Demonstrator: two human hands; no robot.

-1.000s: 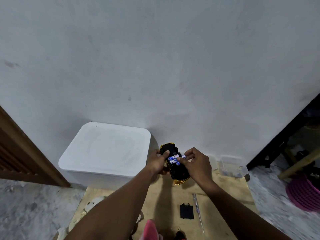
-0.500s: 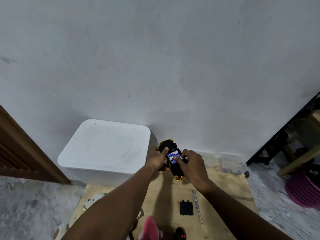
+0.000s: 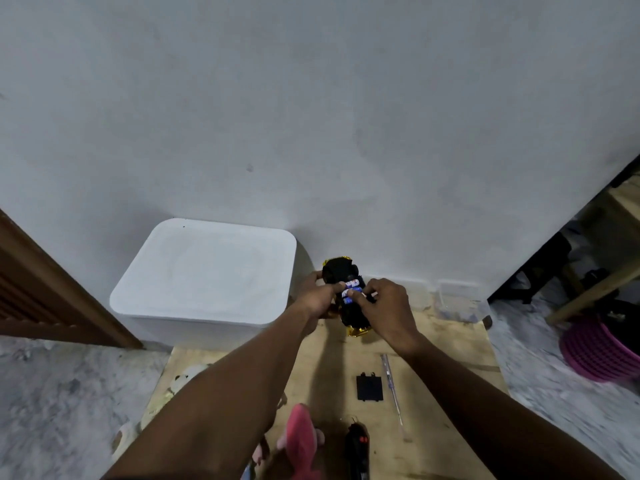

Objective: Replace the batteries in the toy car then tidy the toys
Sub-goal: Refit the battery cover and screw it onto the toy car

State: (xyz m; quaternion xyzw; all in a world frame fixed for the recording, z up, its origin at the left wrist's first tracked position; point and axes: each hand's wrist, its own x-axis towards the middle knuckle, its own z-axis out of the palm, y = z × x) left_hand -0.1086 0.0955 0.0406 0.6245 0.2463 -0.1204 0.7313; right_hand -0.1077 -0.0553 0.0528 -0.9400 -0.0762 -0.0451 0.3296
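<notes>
My left hand (image 3: 317, 296) grips the upturned toy car (image 3: 346, 296) beside the white bin (image 3: 204, 275) while my right hand (image 3: 384, 306) should press the batteries (image 3: 351, 289) squarely, polarity matched.

A white wall (image 3: 311, 116) fills most of the view behind the fingers. To the left of the fingers a brown wooden door frame (image 3: 52, 289) slants down to the grey marbled floor (image 3: 69, 393). Far to their right a pink ribbed basket (image 3: 599, 351) sits on the floor below a pale wooden leg (image 3: 595, 292) and dark furniture (image 3: 540, 268).
</notes>
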